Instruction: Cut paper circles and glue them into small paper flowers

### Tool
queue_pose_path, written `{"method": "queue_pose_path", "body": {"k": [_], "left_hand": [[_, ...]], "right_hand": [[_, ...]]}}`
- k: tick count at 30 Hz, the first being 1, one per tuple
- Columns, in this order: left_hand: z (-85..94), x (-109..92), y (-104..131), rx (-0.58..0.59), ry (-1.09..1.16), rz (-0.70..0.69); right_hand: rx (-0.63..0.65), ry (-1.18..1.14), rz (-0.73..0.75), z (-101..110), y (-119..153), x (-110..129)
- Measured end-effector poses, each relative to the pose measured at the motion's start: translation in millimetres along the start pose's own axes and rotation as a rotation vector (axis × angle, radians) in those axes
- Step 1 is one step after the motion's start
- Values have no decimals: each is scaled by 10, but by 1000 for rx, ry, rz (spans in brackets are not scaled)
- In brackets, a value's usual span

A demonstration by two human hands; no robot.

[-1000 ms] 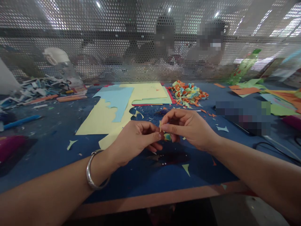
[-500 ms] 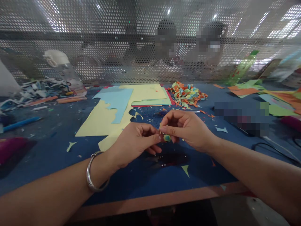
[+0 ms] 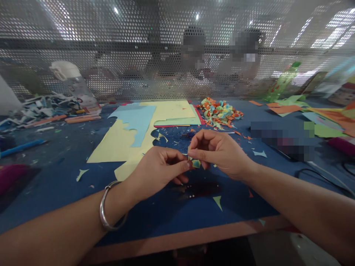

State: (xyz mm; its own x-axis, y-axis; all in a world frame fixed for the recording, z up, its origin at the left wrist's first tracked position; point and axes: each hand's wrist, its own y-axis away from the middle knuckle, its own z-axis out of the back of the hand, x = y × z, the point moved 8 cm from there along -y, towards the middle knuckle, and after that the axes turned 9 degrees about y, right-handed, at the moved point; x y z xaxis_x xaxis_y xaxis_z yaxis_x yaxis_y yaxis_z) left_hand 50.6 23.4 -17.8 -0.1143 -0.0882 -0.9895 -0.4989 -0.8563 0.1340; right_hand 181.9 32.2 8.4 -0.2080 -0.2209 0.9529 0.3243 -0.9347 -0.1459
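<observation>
- Two bare hands meet near the middle of the view, above the tabletop (image 3: 163, 218), the left hand (image 3: 163, 166) and the right hand (image 3: 222, 151) almost touching.
- The right fingers are pinched closed on a small pale slip (image 3: 189, 152), thumb against forefinger, the other fingers curled.
- The left fingers are drawn close together, thumb tip beside the slip's lower end; whether they also grip it, I cannot tell.
- A small blue, green and yellow piece (image 3: 196, 163) shows just below the right fingertips; its support is unclear.
- A silver bangle (image 3: 102, 210) circles the left wrist.
- Dark snips (image 3: 203, 189) lie on the tabletop just nearer the wearer than the hands.
- Beyond the left hand, a blue sheet (image 3: 142, 118) with a scalloped edge overlaps yellow paper (image 3: 107, 147).
- A heap of colored paper pieces (image 3: 219, 111) sits beyond the right hand, with loose scraps around it.
- At left are a white-lidded bottle (image 3: 80, 88), a heap of bluish strips (image 3: 41, 107) and a blue pen (image 3: 23, 147).
- A green bottle (image 3: 284, 83) stands at right, in front of a perforated screen (image 3: 138, 55).
</observation>
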Motion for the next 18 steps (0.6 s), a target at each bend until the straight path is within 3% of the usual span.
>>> {"method": "queue_pose_path", "body": {"k": [18], "left_hand": [[-18,5,12,17,8,-16]], "right_hand": [[23,13,-53,-3,-7,-34]]}}
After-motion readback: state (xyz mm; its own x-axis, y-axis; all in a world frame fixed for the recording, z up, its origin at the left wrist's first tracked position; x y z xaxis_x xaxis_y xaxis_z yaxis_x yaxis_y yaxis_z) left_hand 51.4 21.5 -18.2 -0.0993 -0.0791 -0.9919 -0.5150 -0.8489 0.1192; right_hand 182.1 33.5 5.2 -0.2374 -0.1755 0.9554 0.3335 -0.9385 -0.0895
